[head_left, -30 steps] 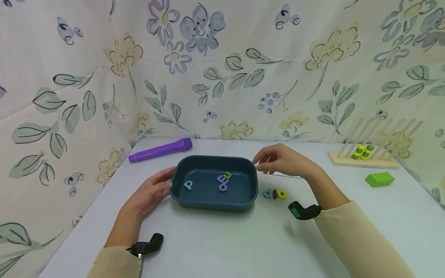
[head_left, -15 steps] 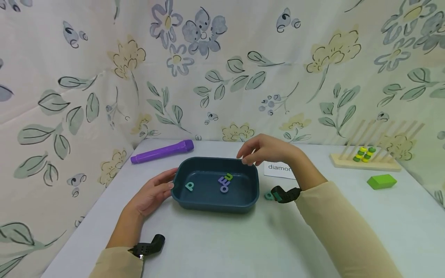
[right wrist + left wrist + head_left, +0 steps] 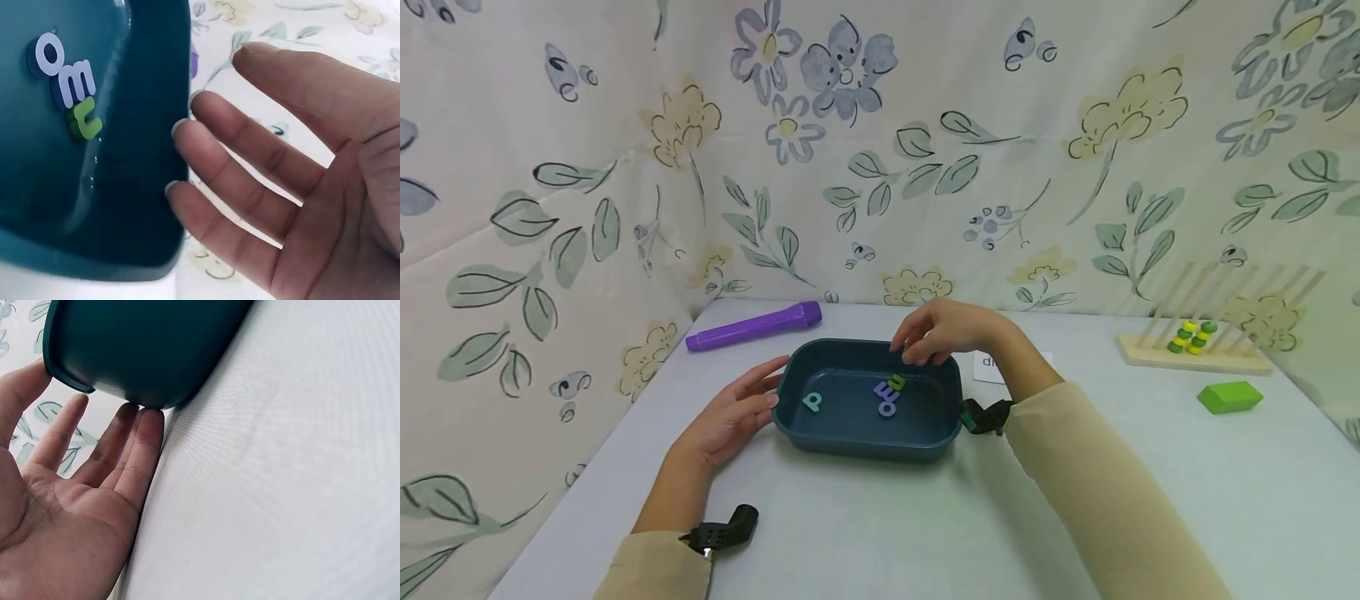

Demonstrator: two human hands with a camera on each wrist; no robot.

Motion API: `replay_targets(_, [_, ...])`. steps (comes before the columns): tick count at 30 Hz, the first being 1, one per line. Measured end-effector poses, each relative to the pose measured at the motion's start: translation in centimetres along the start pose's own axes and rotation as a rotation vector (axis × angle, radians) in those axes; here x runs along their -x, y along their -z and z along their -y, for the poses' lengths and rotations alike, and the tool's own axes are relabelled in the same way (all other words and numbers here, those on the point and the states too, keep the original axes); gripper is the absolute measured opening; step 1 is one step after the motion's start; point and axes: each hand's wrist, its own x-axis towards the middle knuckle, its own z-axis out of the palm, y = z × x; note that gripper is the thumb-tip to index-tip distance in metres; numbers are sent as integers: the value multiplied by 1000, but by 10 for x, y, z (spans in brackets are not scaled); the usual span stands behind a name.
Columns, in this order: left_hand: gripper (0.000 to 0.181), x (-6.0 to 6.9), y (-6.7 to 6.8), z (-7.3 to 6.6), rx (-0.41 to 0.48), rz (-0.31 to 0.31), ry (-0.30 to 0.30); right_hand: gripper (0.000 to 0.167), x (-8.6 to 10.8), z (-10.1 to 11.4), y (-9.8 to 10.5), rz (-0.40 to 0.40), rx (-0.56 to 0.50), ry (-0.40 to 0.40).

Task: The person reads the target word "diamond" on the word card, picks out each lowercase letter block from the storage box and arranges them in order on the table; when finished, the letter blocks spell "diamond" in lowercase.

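One floral curtain (image 3: 880, 221), as backdrop. One white table (image 3: 865, 525). One dark teal tray (image 3: 868, 446), mid-table, taken here as the dial's centre in the head view. One wooden rod stand (image 3: 1195, 357), beaded in yellow and green, just short of three o'clock, well apart.

Two bare hands. Left hand (image 3: 730, 417), nine o'clock: fingers extended, tips against the tray's end, not wrapped round it, apparently steadying it. Right hand (image 3: 943, 332), one o'clock: fingers loosely bent and spread, holding nothing; shifted within the last second from beside the tray's two o'clock corner to above its far rim, which seems to put the letters inside within reach (contact with the rim cannot be told).

One purple stick (image 3: 752, 327), ten o'clock. One word card (image 3: 987, 367), between two and three o'clock, partly behind the right forearm, only its opening letters showing. One green block (image 3: 1230, 397), three o'clock.

Four letters in the tray: teal p (image 3: 817, 404), towards nine; purple o (image 3: 58, 62), purple m (image 3: 77, 84) (possibly an E) and green u (image 3: 80, 125), clustered towards three. Three more, visible outside the tray a second ago just past three o'clock, are now hidden by the right wrist camera (image 3: 988, 415) and sleeve (image 3: 1097, 467).
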Motion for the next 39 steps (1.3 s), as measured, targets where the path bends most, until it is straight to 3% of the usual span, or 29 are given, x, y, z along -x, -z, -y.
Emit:
replay_targets(6, [64, 0, 0, 0, 6, -5, -2, 29, -13, 3, -6, 74, 13, -18])
replay_targets(21, [64, -1, 1, 4, 2, -29, 3, 38, -41, 9, -28, 133, 96, -49])
replay_targets(39, [63, -2, 1, 4, 41, -14, -1, 45, -52, 12, -46, 174, 285, -125])
